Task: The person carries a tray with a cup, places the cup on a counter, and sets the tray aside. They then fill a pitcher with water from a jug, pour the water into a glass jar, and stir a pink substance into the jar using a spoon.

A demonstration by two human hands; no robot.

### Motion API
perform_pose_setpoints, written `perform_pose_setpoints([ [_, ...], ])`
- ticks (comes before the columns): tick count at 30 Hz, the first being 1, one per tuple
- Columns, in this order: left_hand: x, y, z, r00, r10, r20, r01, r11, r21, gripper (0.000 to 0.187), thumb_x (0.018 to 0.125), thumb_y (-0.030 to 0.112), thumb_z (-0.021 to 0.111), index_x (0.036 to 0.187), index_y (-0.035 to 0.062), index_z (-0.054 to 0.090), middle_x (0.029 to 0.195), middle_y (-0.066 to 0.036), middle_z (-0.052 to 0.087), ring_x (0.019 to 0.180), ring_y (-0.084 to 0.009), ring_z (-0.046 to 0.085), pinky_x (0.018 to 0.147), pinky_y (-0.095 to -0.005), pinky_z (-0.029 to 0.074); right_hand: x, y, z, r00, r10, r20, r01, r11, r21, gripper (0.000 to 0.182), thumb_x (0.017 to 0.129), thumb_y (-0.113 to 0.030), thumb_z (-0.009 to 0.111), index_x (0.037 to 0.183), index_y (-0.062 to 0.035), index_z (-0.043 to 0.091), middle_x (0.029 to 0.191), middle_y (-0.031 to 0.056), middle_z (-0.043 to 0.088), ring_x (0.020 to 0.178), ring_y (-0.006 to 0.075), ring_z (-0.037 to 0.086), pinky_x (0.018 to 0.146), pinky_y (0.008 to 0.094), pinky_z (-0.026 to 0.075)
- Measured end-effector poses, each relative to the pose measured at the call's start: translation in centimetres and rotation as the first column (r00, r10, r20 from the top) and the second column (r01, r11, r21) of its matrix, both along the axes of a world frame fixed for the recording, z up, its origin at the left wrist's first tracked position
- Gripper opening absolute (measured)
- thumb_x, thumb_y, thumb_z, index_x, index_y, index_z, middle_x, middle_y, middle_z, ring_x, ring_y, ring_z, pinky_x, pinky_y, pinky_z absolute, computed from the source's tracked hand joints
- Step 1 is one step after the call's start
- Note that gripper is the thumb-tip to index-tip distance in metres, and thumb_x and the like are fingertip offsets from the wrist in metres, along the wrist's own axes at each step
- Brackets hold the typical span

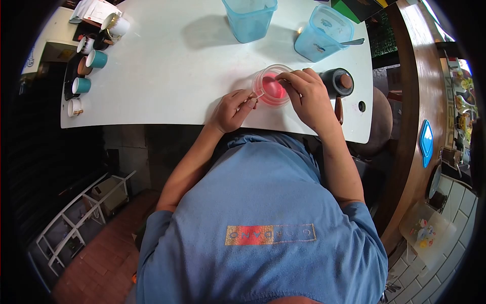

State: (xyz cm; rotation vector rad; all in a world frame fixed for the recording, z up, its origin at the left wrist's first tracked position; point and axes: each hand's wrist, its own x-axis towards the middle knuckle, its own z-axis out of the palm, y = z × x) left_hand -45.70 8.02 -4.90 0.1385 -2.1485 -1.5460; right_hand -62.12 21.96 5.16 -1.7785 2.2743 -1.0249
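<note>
A clear plastic cup with pink liquid in it stands near the front edge of the white table. My left hand grips the cup's small handle on its left side, thumb and fingers closed. Over the right part of the rim is my right hand, its fingers pinched together above the pink liquid. I cannot tell what those fingers hold. Just right of my right hand stands a dark lidded pot with a brown knob and a brown handle.
Two light-blue plastic containers, one at the back middle and one at the back right, stand on the white table. A spoon handle sticks out beside the right one. Several cups line the left edge. A wooden counter runs along the right.
</note>
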Motion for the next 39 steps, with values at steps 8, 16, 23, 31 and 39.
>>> perform_pose_setpoints([
  [8,0.08,-0.12,0.12,0.999,-0.032,0.034,0.032,0.999,0.002,0.019,0.095,0.014,0.048,0.091,-0.0030,0.057,0.077,-0.011,0.059,0.068,-0.0192,0.058,0.063,-0.0287,0.047,0.07,0.02,-0.25,0.998,0.000,-0.062,-0.003,0.998,-0.058,0.014,0.082,-0.005,0.059,0.094,-0.0043,0.067,0.086,0.0076,0.065,0.080,0.0265,0.057,0.079,0.0359,0.046],
  [16,0.05,-0.30,-0.35,1.000,-0.028,0.007,0.028,1.000,-0.013,0.017,0.093,0.013,0.051,0.091,-0.0020,0.059,0.076,-0.011,0.061,0.065,-0.0193,0.058,0.059,-0.0279,0.046,0.01,0.61,0.33,0.998,0.048,0.046,-0.050,0.998,0.039,0.014,0.083,-0.005,0.059,0.094,-0.0036,0.067,0.087,0.0082,0.065,0.080,0.0278,0.056,0.077,0.0366,0.046],
  [23,0.08,-0.36,-0.32,0.999,-0.036,0.017,0.036,0.999,-0.005,0.018,0.093,0.013,0.051,0.090,-0.0018,0.059,0.076,-0.011,0.061,0.066,-0.0187,0.058,0.060,-0.0277,0.046,-0.11,0.46,-0.09,0.999,0.028,0.036,-0.027,0.999,-0.021,0.013,0.084,-0.006,0.058,0.094,-0.0037,0.066,0.085,0.0084,0.065,0.080,0.0276,0.056,0.077,0.0368,0.047],
  [31,0.01,-0.31,-0.30,0.999,-0.033,0.009,0.033,0.999,0.007,0.018,0.093,0.014,0.051,0.092,-0.0026,0.060,0.077,-0.011,0.061,0.066,-0.0181,0.058,0.059,-0.0273,0.046,-0.27,0.57,0.08,1.000,-0.004,0.020,0.004,0.999,-0.033,0.013,0.083,-0.006,0.059,0.094,-0.0046,0.066,0.086,0.0073,0.066,0.081,0.0268,0.057,0.077,0.0364,0.047],
  [39,0.19,-0.39,0.11,0.998,-0.040,0.054,0.040,0.999,-0.003,0.018,0.093,0.013,0.051,0.092,-0.0029,0.060,0.077,-0.011,0.061,0.067,-0.0182,0.059,0.060,-0.0270,0.047,-0.43,0.74,0.17,0.998,-0.016,0.061,0.016,1.000,-0.016,0.013,0.084,-0.006,0.059,0.094,-0.0045,0.066,0.085,0.0081,0.066,0.083,0.0273,0.058,0.078,0.0364,0.047],
])
